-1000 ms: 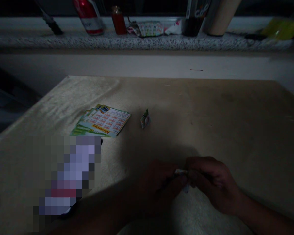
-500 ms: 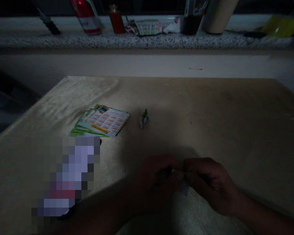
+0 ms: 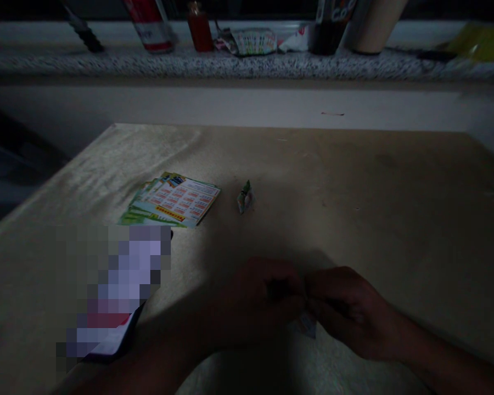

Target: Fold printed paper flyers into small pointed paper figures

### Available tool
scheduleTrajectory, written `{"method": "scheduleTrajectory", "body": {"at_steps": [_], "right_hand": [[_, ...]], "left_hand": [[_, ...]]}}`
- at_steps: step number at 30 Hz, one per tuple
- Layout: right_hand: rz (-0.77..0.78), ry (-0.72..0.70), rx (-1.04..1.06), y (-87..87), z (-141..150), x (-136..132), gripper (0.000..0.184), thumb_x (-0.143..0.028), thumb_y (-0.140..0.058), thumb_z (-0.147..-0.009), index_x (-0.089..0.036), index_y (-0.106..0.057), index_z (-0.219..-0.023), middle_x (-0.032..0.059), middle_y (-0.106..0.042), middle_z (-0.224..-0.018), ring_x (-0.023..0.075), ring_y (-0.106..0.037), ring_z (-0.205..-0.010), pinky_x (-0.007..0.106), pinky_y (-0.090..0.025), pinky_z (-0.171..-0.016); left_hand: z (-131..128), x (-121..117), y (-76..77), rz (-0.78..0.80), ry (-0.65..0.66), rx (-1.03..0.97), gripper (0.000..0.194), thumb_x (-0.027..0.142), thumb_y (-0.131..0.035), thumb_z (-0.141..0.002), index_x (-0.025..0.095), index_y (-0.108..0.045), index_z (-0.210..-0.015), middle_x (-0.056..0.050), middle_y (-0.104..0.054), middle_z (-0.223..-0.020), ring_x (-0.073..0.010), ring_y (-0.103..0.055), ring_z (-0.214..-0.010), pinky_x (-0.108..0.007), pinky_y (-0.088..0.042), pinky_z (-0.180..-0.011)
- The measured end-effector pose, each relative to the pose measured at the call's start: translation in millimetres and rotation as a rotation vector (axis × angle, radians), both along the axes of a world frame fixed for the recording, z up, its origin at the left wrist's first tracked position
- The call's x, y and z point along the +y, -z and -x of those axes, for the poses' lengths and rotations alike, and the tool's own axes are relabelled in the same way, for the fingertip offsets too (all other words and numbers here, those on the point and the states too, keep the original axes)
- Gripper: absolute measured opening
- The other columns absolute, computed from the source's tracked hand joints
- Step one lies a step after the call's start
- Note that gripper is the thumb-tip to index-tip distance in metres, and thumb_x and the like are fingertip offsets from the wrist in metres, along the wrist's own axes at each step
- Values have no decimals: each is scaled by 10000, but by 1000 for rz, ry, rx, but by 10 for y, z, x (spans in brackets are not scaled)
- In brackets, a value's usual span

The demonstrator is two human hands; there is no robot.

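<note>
My left hand [image 3: 271, 293] and my right hand [image 3: 346, 307] meet low at the centre, above the table. Both are closed, thumbs and fingers pinching a small pale piece of paper [image 3: 308, 323] between them. Only its lower corner shows below the fingertips; the rest is hidden, and dim light blurs its details. Beyond the hands a small folded paper [image 3: 244, 198], green and white, stands on the tabletop. Left of it lies a fanned stack of printed cards [image 3: 185, 197] with rows of red figures and green edges.
A lit phone [image 3: 127, 285], its screen pixelated, lies left of my forearm on the beige table [image 3: 374, 192]. Along the granite sill [image 3: 230, 67] stand a red can [image 3: 150, 27], a small red bottle [image 3: 200, 30], a crumpled wrapper [image 3: 255, 42], a dark bottle [image 3: 329, 30] and a beige cylinder [image 3: 376, 27].
My fingertips have drawn closer together on the paper, and its lower corner shows slightly lower. The whole view has shifted a little; the cards and folded paper lie as before.
</note>
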State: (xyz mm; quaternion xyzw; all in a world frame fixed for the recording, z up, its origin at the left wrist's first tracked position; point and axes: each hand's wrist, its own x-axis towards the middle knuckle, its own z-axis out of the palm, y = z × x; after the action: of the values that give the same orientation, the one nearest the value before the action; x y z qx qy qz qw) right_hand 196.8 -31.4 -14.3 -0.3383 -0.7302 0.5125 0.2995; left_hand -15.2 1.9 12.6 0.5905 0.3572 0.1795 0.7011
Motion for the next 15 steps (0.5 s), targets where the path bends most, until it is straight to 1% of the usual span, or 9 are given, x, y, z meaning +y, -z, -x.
{"method": "scheduleTrajectory", "body": {"at_steps": [2, 4, 10, 13, 15], "right_hand": [[-5, -1, 7, 0, 3, 5, 254, -104, -497, -907, -207, -427, -686, -58, -381, -600, 83, -363, -508, 240, -262, -476], [-17, 0, 11, 1, 12, 10, 269, -99, -498, -904, -211, -403, -679, -60, -379, -596, 81, -362, -507, 241, -258, -478], [-90, 16, -4, 1, 18, 37, 296, -88, -511, -884, -214, -369, -658, -69, -352, -576, 74, -337, -490, 243, -243, -475], [-73, 53, -40, 8, -24, 51, 304, -128, -509, -926, -209, -395, -656, -57, -379, -584, 84, -365, -506, 248, -263, -483], [-64, 77, -41, 16, -51, 50, 309, -151, -497, -954, -208, -406, -665, -50, -394, -592, 89, -375, -513, 253, -271, -488]], "left_hand": [[1, 1, 16, 57, -7, -7, 156, 266, -665, -808, 127, -641, -742, 2, -598, -670, -121, -521, -639, -229, -403, -598], [-4, 9, 29, 81, -11, 21, 151, 265, -673, -799, 124, -658, -746, 0, -608, -671, -124, -531, -643, -231, -407, -601], [-29, 40, 68, 82, -40, 90, 153, 265, -719, -769, 121, -700, -720, -2, -636, -651, -126, -550, -628, -235, -408, -591], [-27, 44, 121, 125, -102, 60, 189, 307, -756, -762, 120, -724, -750, -18, -681, -693, -138, -594, -657, -246, -438, -622], [-18, 41, 160, 178, -117, 9, 214, 327, -774, -763, 119, -734, -794, -28, -704, -736, -143, -619, -683, -254, -460, -652]]}}
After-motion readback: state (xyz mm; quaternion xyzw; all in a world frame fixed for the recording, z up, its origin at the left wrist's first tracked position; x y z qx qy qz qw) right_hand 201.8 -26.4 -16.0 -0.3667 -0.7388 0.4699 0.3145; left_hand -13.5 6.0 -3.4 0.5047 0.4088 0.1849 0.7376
